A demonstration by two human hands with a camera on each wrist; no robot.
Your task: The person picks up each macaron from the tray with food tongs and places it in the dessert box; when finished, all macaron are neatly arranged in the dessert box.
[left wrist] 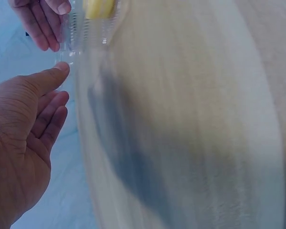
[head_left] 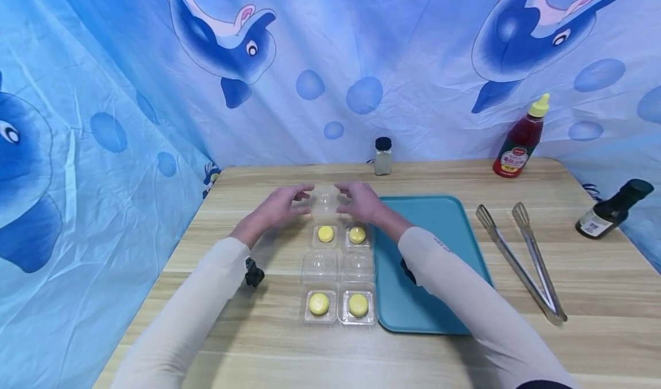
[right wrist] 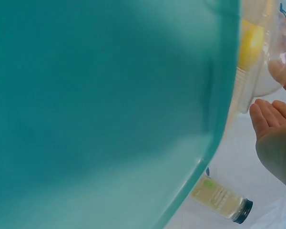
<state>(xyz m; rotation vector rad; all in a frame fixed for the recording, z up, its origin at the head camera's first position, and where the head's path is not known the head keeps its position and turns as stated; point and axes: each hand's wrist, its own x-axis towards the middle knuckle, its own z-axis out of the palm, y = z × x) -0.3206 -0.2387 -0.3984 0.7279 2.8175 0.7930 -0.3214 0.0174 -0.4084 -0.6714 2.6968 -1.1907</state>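
Observation:
My left hand (head_left: 281, 205) and right hand (head_left: 363, 203) stand on either side of a raised clear plastic lid (head_left: 325, 198), fingers relaxed and slightly bent, fingertips close to its edges. That lid belongs to the back left clamshell box, which holds a small round yellow cake (head_left: 326, 234). A similar cake (head_left: 357, 235) sits in the back right box, whose lid is mostly hidden by my right hand. In the left wrist view, the left thumb (left wrist: 55, 76) is right at the clear plastic. The right wrist view shows the right palm (right wrist: 279, 143) turned up beside a box.
Two front boxes (head_left: 320, 320) (head_left: 357, 321), lids raised, hold yellow cakes. A teal tray (head_left: 428, 297) lies right of them, under my right forearm. Beyond are metal tongs (head_left: 532, 265), a dark bottle (head_left: 611, 211), a red sauce bottle (head_left: 518, 142) and a black-capped jar (head_left: 383, 158).

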